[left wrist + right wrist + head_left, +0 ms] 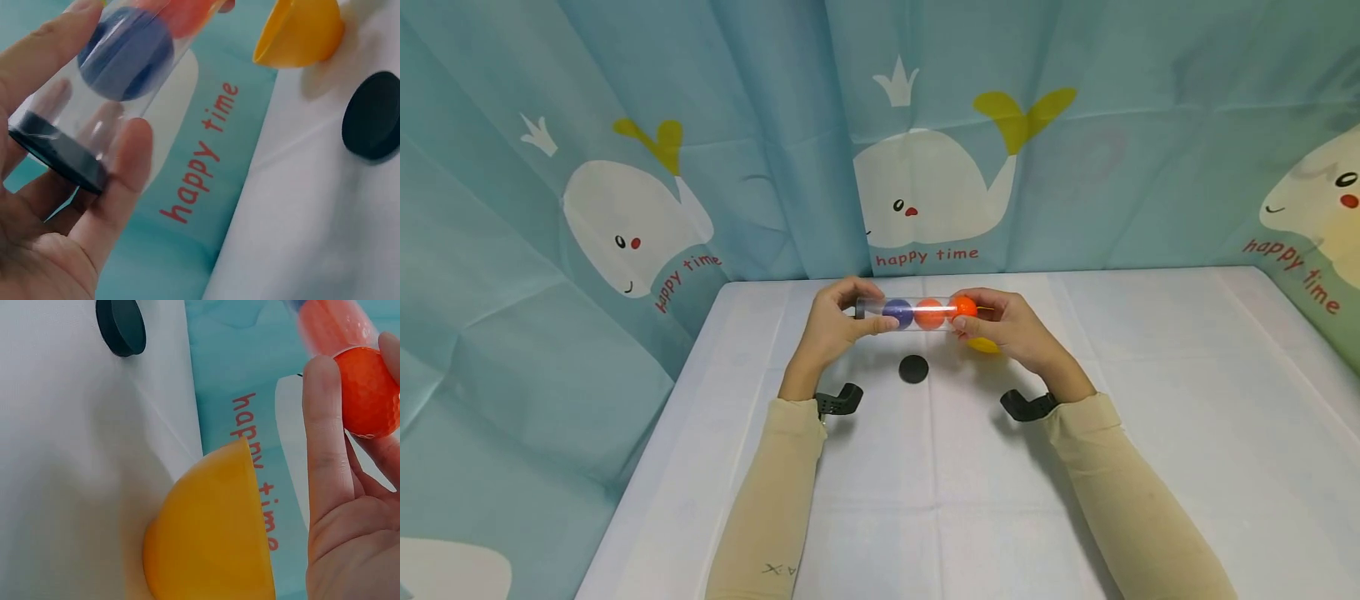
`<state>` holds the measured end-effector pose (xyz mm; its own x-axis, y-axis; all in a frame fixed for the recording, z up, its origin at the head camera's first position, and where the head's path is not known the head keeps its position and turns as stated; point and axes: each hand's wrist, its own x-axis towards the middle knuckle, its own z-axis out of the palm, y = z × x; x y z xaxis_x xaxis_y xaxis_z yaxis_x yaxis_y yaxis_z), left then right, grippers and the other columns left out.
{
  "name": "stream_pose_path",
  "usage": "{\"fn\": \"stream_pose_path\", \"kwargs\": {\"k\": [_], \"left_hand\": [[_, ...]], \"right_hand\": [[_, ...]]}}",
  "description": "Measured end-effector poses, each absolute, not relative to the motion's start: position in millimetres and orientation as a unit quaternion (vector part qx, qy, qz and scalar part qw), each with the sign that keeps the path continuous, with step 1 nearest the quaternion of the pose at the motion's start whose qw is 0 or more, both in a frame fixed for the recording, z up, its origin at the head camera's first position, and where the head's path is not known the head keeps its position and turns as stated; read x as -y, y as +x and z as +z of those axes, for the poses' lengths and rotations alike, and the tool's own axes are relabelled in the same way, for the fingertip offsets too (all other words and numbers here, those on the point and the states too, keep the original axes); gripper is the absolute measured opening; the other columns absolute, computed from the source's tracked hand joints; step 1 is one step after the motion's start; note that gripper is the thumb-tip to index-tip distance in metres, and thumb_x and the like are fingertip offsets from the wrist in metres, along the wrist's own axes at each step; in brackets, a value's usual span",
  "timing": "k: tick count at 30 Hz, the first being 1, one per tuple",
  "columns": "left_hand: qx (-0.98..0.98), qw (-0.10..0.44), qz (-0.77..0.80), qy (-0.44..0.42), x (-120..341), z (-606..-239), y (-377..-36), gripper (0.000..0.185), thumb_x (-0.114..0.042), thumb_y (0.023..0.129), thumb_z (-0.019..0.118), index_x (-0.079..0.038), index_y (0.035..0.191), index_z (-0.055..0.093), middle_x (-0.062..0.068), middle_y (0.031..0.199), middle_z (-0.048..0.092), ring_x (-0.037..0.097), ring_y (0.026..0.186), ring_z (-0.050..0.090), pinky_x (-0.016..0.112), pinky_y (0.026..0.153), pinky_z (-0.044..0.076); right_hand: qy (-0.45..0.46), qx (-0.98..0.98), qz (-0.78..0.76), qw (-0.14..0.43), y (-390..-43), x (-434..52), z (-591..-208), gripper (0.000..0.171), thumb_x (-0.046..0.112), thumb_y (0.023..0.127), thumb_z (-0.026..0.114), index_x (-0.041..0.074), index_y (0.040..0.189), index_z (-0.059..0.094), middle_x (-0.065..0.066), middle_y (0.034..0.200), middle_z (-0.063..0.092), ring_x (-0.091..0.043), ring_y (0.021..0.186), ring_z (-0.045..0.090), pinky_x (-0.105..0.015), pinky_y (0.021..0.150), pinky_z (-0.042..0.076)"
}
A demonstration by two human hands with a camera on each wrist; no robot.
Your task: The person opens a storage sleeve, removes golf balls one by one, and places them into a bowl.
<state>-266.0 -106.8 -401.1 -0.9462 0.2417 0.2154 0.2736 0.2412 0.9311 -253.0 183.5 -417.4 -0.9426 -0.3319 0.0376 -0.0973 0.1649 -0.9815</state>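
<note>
My left hand (829, 325) grips a clear tube (872, 307) near its black-capped left end, holding it level over the table in the head view. Inside lie a dark blue ball (898, 313) and, to its right, an orange ball (929, 314). My right hand (1018, 333) pinches a brighter orange, dimpled ball (370, 390) right at the tube's uncapped right end. A yellow bowl (209, 531) stands on the table below the right hand, mostly covered by it from the head camera. Nearer me, a loose round black cap (913, 369) lies flat.
A white cloth covers the table (880, 500). Behind and along the left hangs a blue-green curtain (775, 167) printed with whales, meeting the table's far edge just beyond my hands. Each wrist wears a black camera mount (842, 400).
</note>
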Motion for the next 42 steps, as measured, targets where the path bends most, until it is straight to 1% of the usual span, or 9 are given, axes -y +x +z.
{"fn": "stream_pose_path", "kwargs": {"k": [3, 8, 12, 15, 20, 25, 31, 36, 42], "left_hand": [[0.802, 0.001, -0.570, -0.178, 108, -399, -265, 0.039, -0.022, 0.073, 0.095, -0.016, 0.105, 0.074, 0.000, 0.109, 0.070, 0.022, 0.106, 0.062, 0.041, 0.095, 0.050], [0.819, -0.024, -0.541, -0.191, 110, -396, -264, 0.044, -0.026, 0.072, 0.095, -0.019, 0.111, 0.075, -0.003, 0.114, 0.073, 0.017, 0.111, 0.066, 0.041, 0.097, 0.050], [0.815, -0.016, -0.546, -0.195, 112, -398, -265, 0.043, -0.026, 0.073, 0.095, -0.019, 0.111, 0.076, -0.002, 0.112, 0.074, 0.016, 0.106, 0.066, 0.037, 0.091, 0.049], [0.807, -0.006, -0.558, -0.190, 112, -399, -266, 0.038, -0.024, 0.073, 0.095, -0.020, 0.107, 0.078, -0.001, 0.109, 0.074, 0.021, 0.103, 0.063, 0.035, 0.085, 0.049], [0.794, 0.003, -0.582, -0.177, 111, -400, -267, 0.036, -0.021, 0.073, 0.094, -0.017, 0.105, 0.078, 0.001, 0.110, 0.074, 0.029, 0.104, 0.062, 0.032, 0.082, 0.049], [0.784, 0.016, -0.597, -0.169, 112, -402, -267, 0.036, -0.020, 0.074, 0.094, -0.015, 0.105, 0.077, 0.002, 0.107, 0.074, 0.026, 0.103, 0.062, 0.032, 0.083, 0.050], [0.774, 0.031, -0.611, -0.164, 112, -403, -268, 0.035, -0.019, 0.073, 0.095, -0.014, 0.103, 0.078, 0.000, 0.105, 0.073, 0.020, 0.102, 0.061, 0.031, 0.082, 0.049], [0.768, 0.037, -0.618, -0.166, 113, -404, -268, 0.034, -0.019, 0.072, 0.095, -0.014, 0.102, 0.078, -0.001, 0.104, 0.074, 0.020, 0.102, 0.062, 0.031, 0.083, 0.048], [0.766, 0.044, -0.619, -0.167, 113, -405, -269, 0.034, -0.017, 0.074, 0.094, -0.012, 0.102, 0.077, -0.002, 0.104, 0.073, 0.021, 0.102, 0.061, 0.032, 0.083, 0.047]], "right_hand": [[-0.143, -0.761, -0.626, 0.095, -253, -185, -416, 0.042, 0.019, 0.095, 0.075, 0.001, 0.131, 0.063, -0.004, 0.108, 0.070, -0.015, 0.086, 0.070, -0.031, 0.084, 0.062], [-0.145, -0.775, -0.609, 0.090, -252, -185, -415, 0.043, 0.019, 0.094, 0.076, 0.003, 0.132, 0.064, -0.002, 0.112, 0.070, -0.017, 0.093, 0.066, -0.024, 0.082, 0.060], [-0.143, -0.775, -0.609, 0.091, -251, -184, -415, 0.045, 0.020, 0.093, 0.078, 0.005, 0.132, 0.064, -0.005, 0.117, 0.068, -0.020, 0.098, 0.065, -0.022, 0.081, 0.059], [-0.144, -0.779, -0.604, 0.085, -251, -183, -414, 0.045, 0.022, 0.092, 0.078, 0.006, 0.132, 0.065, -0.007, 0.118, 0.068, -0.021, 0.098, 0.065, -0.022, 0.081, 0.058], [-0.145, -0.786, -0.597, 0.073, -251, -184, -412, 0.044, 0.024, 0.093, 0.078, 0.006, 0.131, 0.065, -0.004, 0.113, 0.070, -0.020, 0.094, 0.065, -0.023, 0.081, 0.058], [-0.150, -0.783, -0.601, 0.060, -252, -186, -412, 0.042, 0.021, 0.094, 0.076, 0.003, 0.131, 0.065, -0.001, 0.107, 0.071, -0.020, 0.092, 0.066, -0.025, 0.083, 0.057], [-0.132, -0.800, -0.584, 0.039, -252, -191, -409, 0.043, 0.023, 0.095, 0.075, 0.007, 0.133, 0.065, 0.001, 0.119, 0.069, -0.019, 0.106, 0.062, -0.022, 0.088, 0.052], [-0.117, -0.805, -0.579, 0.044, -253, -196, -408, 0.047, 0.025, 0.095, 0.075, 0.010, 0.137, 0.062, -0.007, 0.128, 0.065, -0.022, 0.108, 0.062, -0.021, 0.088, 0.053], [-0.113, -0.806, -0.580, 0.037, -253, -200, -406, 0.049, 0.024, 0.093, 0.077, 0.009, 0.137, 0.061, -0.008, 0.130, 0.064, -0.020, 0.110, 0.063, -0.019, 0.088, 0.054]]}}
